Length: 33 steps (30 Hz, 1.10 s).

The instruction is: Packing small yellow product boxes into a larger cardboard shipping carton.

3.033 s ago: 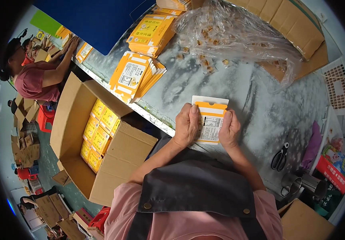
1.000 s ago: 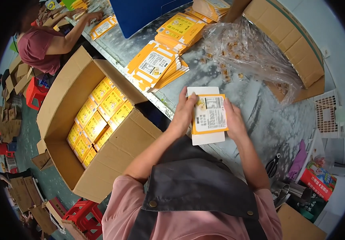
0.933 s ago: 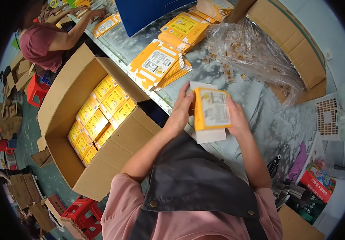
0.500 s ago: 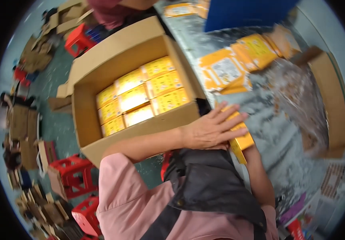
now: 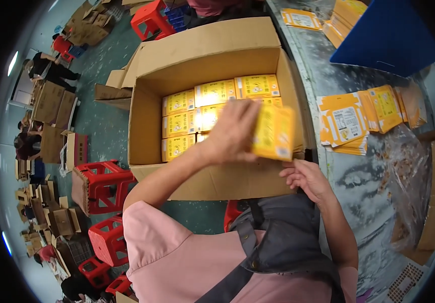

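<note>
The carton (image 5: 212,65) beyond my fingers is mostly packed with yellow boxes (image 5: 212,93); the near right corner looks unfilled. My left hand (image 5: 235,134) grips one box (image 5: 274,132) over that corner, fingers wrapped across its face, long axis toward the far wall. My right hand (image 5: 306,177) hangs loosely curled, empty, just below.

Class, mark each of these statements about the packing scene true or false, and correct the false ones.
1. The left hand holds a yellow packet over the open cardboard box. True.
2. The cardboard box is empty. False: rows of yellow packets lie flat inside it.
3. The right hand grips scissors. False: it is open and empty, by the box's near edge.
4. Red plastic stools stand on the floor beside the box. True.
5. A stack of flat yellow cartons lies on the table. True.
</note>
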Motion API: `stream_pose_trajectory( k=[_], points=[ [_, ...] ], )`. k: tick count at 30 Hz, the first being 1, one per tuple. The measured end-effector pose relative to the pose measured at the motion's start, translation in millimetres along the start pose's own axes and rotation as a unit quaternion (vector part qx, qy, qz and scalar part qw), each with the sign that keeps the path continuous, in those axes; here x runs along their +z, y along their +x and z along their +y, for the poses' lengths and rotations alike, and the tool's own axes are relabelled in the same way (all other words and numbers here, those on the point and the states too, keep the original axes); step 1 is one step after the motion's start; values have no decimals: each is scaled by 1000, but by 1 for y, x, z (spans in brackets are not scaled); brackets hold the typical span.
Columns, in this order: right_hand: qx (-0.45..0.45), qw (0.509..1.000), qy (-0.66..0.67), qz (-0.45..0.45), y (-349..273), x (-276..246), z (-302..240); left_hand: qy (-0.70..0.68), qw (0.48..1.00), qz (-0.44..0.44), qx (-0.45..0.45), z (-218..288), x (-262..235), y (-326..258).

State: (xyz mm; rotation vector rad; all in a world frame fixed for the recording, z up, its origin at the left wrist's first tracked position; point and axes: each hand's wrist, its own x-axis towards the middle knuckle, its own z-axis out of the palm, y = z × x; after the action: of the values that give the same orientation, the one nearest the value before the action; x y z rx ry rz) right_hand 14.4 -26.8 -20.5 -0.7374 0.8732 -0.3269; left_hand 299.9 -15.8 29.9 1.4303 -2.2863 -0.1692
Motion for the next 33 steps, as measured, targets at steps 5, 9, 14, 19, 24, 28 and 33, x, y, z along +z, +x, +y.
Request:
stream_pose_trajectory(
  k=[5,9,14,19,24,28,33],
  points=[
    [9,997,57,54,-5,-27,16,133,966,-143,-169,-91,35,-52],
    [3,992,68,104,-8,-43,29,158,945,-219,-182,-113,53,-74],
    [-12,989,71,126,-8,-43,32,88,916,-357,-163,-122,80,-92],
    [-15,989,63,129,-10,-43,35,45,925,-344,-152,-132,111,-104],
    [-21,987,67,143,-17,-43,35,171,936,-296,-84,-128,140,-107],
    [-76,979,1,190,-29,-41,24,134,930,-318,-128,-132,135,-99],
    [-259,876,-180,365,-41,-90,-9,33,996,13,-87,-81,109,18]
  ],
)
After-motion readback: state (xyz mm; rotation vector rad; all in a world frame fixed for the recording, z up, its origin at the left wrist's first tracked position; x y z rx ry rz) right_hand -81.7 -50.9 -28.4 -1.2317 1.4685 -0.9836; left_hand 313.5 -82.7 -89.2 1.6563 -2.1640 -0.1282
